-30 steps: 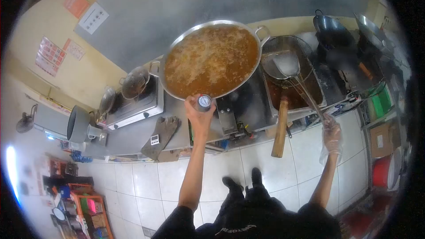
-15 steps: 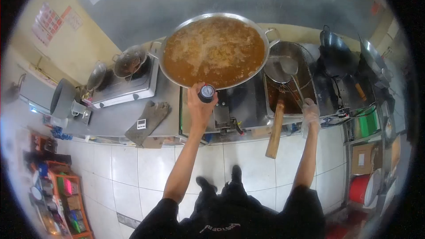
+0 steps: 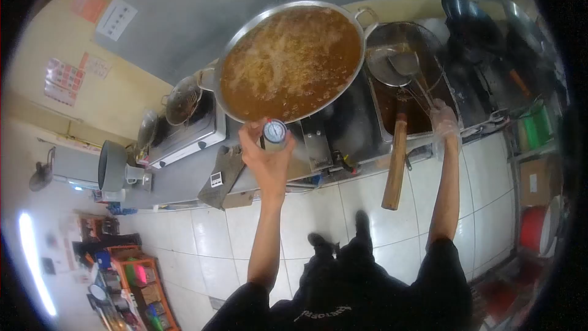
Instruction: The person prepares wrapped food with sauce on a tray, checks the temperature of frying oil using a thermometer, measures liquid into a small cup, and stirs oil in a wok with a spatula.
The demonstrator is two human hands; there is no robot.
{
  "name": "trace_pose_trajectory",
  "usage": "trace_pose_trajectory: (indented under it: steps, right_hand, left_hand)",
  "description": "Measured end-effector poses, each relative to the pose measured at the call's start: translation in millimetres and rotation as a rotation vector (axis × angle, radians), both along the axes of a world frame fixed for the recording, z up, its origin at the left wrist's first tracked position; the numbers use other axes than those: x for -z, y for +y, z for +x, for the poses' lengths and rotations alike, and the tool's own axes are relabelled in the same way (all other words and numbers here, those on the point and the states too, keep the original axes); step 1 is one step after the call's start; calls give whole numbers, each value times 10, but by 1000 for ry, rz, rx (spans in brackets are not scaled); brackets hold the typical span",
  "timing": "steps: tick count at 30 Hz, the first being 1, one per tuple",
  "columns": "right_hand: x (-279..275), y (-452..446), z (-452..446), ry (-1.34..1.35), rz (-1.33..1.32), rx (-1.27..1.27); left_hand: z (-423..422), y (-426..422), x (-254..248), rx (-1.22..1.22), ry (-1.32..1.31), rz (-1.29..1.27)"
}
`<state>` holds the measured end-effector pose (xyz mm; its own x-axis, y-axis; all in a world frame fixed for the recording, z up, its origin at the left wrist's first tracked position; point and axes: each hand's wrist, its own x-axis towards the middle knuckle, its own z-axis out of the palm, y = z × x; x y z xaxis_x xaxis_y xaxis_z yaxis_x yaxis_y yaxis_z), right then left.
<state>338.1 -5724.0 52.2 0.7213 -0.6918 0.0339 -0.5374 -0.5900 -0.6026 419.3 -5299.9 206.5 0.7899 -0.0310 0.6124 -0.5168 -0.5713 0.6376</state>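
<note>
Dial gauge [image 3: 274, 130] sits pinched in the left hand [image 3: 268, 162] beside the bubbling pan [image 3: 294, 4]; reading it seems the step, the next move calling for steadiness. The gloved right hand [image 3: 444, 119] grips a ladle [image 3: 404, 63] over the tray [image 3: 386, 110].

head view: looking from above the wearer [image 3: 361, 282] | facing forward and down | standing near the counter [image 3: 174, 179] | spanning wall [image 3: 122, 86] to floor [image 3: 312, 216]

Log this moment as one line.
left hand: holds dial gauge near pan; right hand: gloved, holds skimmer; pan: bubbling brown liquid
</note>
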Motion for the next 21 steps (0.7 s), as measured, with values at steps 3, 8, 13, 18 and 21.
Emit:
trace_pose_trajectory:
  steps: [3, 8, 13, 18, 21]
  right_hand:
    - [-20, -65, 75, 112, 29, -15]
    - [142, -122, 161, 101, 60, 58]
    - [79, -105, 199, 120, -1, 46]
    - [235, -187, 132, 94, -130, -45]
    - [680, -404, 87, -27, -310, -137]
  left_hand:
    - [198, -208, 243, 9, 72, -28]
    - [210, -418, 500, -35, 44, -67]
    - [289, -485, 585, -69, 17, -68]
    - [465, -452, 797, -4, 18, -36]
    - [481, -404, 853, -10, 40, -59]
